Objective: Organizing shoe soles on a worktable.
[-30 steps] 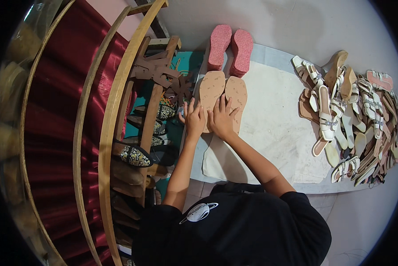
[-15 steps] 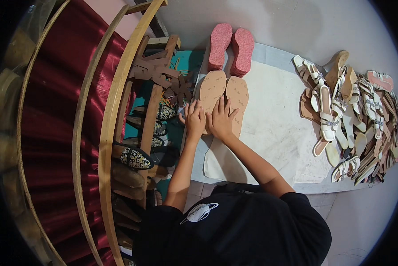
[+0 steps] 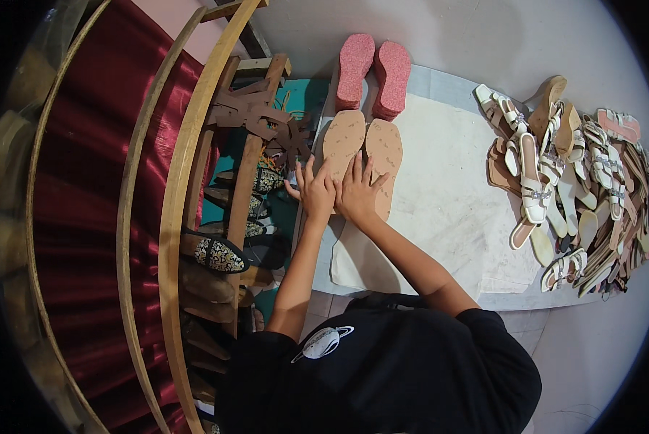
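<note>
Two tan insoles with small dark prints lie side by side on the table, the left insole (image 3: 343,136) and the right insole (image 3: 384,146), toes pointing away from me. My left hand (image 3: 316,189) rests with fingers spread at the left insole's near left edge. Fingers apart, my right hand (image 3: 356,194) lies flat across the near part of the insoles, mostly over the inner edge between them. Both hands cover the heel ends. Just beyond stand two stacks of pink speckled soles, a left stack (image 3: 355,69) and a right stack (image 3: 391,76).
White sheeting (image 3: 454,181) covers the table. At the right lies a heap of white sandals (image 3: 532,192) and loose soles. On my left, a wooden rack (image 3: 183,166) holds several patterned shoes (image 3: 221,255), with brown strap pieces (image 3: 248,114) on top. Dark red cloth (image 3: 86,181) hangs farther left.
My right hand has shifted slightly left, closer to my left hand. The left hand stays almost in place, and the whole view has moved a little.
</note>
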Tool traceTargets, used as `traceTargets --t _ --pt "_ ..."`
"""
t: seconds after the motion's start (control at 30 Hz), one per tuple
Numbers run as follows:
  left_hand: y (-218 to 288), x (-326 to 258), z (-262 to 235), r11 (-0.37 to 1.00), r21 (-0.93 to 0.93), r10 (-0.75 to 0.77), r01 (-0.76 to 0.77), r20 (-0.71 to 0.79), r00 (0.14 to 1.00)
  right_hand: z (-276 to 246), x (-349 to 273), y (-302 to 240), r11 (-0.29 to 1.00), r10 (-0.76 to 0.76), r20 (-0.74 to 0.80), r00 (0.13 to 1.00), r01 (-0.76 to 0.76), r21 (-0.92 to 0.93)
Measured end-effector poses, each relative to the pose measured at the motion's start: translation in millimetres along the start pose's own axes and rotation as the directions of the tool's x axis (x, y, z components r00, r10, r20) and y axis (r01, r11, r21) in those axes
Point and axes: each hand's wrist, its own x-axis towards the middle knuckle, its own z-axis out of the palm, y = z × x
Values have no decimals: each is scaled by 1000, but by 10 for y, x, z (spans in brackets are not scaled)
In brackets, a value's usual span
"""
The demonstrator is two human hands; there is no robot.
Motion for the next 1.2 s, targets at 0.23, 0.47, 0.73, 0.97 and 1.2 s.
traceTargets --t 0.23,0.47,0.73,0.97,1.2 --pt "296 -133 -169 995 -86 43 -43 -10 999 -264 -97 210 996 -36 -103 994 44 78" --pt "884 -473 -160 962 -211 187 -171 60 981 -665 -515 746 987 19 -222 975 18 162" --pt "1758 -808 -68 859 -367 432 -357 147 890 -1147 -1109 1429 966 238 -315 919 -192 172" --pt "2546 -1279 -18 735 -474 615 -485 165 771 -1571 -1742 2042 910 415 -390 822 -373 182" --pt "3285 -1859 43 631 -505 726 -589 117 678 -1913 -2440 2637 857 510 -445 736 -477 194"
